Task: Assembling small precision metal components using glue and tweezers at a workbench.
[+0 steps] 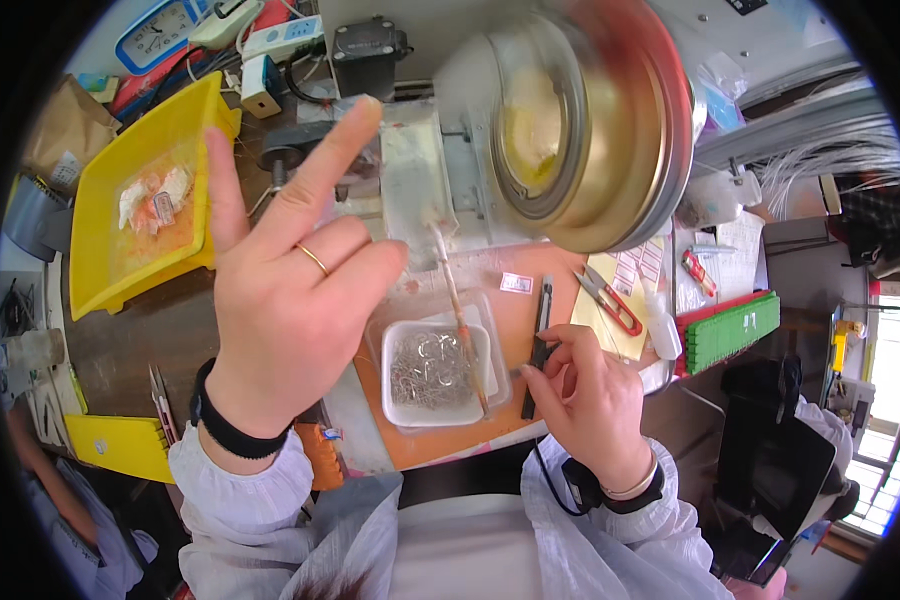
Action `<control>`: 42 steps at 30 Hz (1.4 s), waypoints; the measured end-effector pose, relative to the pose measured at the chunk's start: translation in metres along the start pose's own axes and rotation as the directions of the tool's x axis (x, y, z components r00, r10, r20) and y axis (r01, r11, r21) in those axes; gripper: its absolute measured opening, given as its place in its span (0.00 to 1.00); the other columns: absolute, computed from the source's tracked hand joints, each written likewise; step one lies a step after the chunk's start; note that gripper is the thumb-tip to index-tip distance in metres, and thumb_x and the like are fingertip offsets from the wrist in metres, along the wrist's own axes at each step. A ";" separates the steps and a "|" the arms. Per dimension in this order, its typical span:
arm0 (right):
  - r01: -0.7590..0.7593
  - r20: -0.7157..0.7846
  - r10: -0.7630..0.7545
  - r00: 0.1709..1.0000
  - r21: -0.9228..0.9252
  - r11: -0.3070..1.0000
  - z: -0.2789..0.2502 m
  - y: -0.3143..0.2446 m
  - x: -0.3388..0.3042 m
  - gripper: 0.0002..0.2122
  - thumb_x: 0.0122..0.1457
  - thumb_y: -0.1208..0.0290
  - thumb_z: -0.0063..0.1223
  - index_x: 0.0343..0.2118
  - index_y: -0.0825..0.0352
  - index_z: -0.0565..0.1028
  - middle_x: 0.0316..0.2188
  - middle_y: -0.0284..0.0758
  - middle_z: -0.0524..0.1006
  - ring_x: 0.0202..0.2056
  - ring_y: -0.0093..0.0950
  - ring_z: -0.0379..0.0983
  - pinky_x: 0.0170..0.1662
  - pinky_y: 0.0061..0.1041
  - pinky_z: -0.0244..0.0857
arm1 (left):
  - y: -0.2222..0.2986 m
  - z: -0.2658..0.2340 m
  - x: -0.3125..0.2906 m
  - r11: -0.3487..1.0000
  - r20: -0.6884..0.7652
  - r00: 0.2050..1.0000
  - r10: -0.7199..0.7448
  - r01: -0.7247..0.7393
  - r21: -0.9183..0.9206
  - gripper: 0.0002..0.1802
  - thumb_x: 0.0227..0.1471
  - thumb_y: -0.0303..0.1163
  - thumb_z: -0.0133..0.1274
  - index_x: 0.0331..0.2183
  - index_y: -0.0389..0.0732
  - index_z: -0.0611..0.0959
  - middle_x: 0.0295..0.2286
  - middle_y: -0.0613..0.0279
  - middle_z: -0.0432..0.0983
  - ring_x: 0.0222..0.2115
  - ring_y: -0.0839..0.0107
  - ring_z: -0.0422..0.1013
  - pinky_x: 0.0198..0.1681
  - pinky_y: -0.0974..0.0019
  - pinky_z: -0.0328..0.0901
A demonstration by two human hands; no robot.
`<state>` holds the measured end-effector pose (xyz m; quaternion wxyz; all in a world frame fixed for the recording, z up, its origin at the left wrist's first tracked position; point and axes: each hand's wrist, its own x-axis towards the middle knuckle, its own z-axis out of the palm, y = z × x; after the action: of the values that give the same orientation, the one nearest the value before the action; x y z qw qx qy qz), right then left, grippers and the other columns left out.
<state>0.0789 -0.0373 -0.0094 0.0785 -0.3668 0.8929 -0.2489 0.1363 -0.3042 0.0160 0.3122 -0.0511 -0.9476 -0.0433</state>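
My left hand is raised over the bench, back up, with a ring on one finger. Two of its fingers stretch out and others bend, holding nothing. Below and right of it stands a small white tray, filled with fine silvery wire pieces. A thin, stained rod slants down across the tray's right side. My right hand is closed at the thumb and index finger around a slim black tool beside the tray; the fingers partly cover it.
A large gold-coloured round machine part, blurred toward its left, stands behind the tray. At left sits a yellow bin. Red-handled snips, a white bottle and a green ridged block are at right. Another person's arm shows at far left.
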 end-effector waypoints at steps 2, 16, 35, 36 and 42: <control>-0.073 0.029 0.075 0.997 -0.076 0.994 0.006 0.001 0.007 0.16 0.52 0.69 0.63 0.42 0.64 0.72 0.20 0.30 0.74 0.20 0.31 0.73 0.23 0.28 0.65 | 0.002 0.000 -0.001 0.998 0.006 1.000 -0.027 0.027 -0.055 0.02 0.38 0.26 0.60 0.21 0.44 0.84 0.21 0.65 0.73 0.55 0.54 0.69 0.64 0.29 0.36; -0.298 0.248 0.363 0.898 0.951 0.086 -0.035 0.025 0.000 0.11 0.59 0.75 0.41 0.40 0.74 0.71 0.22 0.44 0.77 0.12 0.24 0.64 0.17 0.19 0.58 | 0.001 -0.002 0.000 0.992 0.040 0.996 -0.085 0.089 -0.092 0.04 0.34 0.27 0.61 0.20 0.46 0.83 0.22 0.66 0.75 0.53 0.58 0.71 0.64 0.29 0.36; 0.094 -0.250 0.447 0.859 0.935 0.342 -0.035 0.001 0.004 0.07 0.65 0.72 0.50 0.40 0.72 0.73 0.18 0.29 0.70 0.17 0.16 0.61 0.21 0.16 0.52 | 0.002 -0.001 0.002 0.994 -0.024 0.999 -0.047 0.045 -0.097 0.04 0.38 0.24 0.57 0.19 0.44 0.79 0.22 0.64 0.75 0.53 0.64 0.71 0.65 0.30 0.41; 0.088 -0.234 0.436 0.869 0.940 0.329 -0.037 -0.003 0.005 0.07 0.64 0.73 0.50 0.40 0.72 0.73 0.19 0.30 0.71 0.17 0.16 0.62 0.21 0.16 0.53 | 0.003 -0.001 0.003 0.995 -0.030 0.999 -0.045 0.042 -0.088 0.04 0.38 0.24 0.57 0.19 0.44 0.79 0.22 0.64 0.75 0.53 0.63 0.71 0.64 0.30 0.41; 0.128 -0.245 0.393 0.886 0.946 0.299 -0.042 -0.011 0.000 0.07 0.64 0.75 0.50 0.39 0.73 0.74 0.19 0.33 0.73 0.18 0.17 0.63 0.22 0.16 0.55 | 0.004 0.001 0.005 0.995 -0.059 0.998 -0.023 0.017 -0.098 0.05 0.38 0.23 0.57 0.20 0.44 0.80 0.21 0.64 0.74 0.54 0.60 0.70 0.64 0.30 0.40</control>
<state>0.0722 -0.0280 0.0328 0.0982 -0.1063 0.5947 -0.7908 0.1320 -0.2993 0.0187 0.3371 -0.0553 -0.9351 -0.0941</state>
